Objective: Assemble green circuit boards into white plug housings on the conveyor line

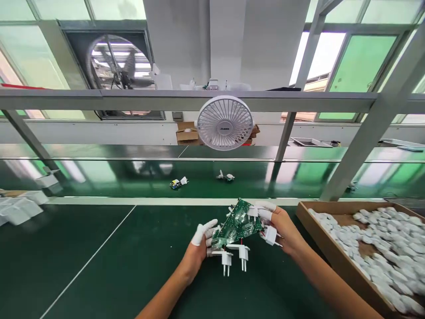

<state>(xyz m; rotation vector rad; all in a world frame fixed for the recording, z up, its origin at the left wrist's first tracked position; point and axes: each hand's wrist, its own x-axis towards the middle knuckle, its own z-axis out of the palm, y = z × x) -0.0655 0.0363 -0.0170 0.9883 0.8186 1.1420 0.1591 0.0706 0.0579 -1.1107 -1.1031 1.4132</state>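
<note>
A green circuit board panel (236, 226) is held up between my two hands over the dark green work surface. White plug housings with metal pins, such as the plug (243, 253), hang from its lower edge, and another white plug (270, 235) sticks out on the right side. My left hand (201, 241), with white finger covers, grips the panel's left end, thumb raised along the edge. My right hand (277, 221), also in white finger covers, is closed on the right end. The fingers beneath the panel are partly hidden.
A cardboard tray (308, 217) of many small white plastic parts stands at the right. Behind, a small board with a plug (178, 182) and white parts (226, 176) lie on the conveyor belt. A white fan (226, 124) hangs from the metal rail; white boxes (20, 210) sit at left.
</note>
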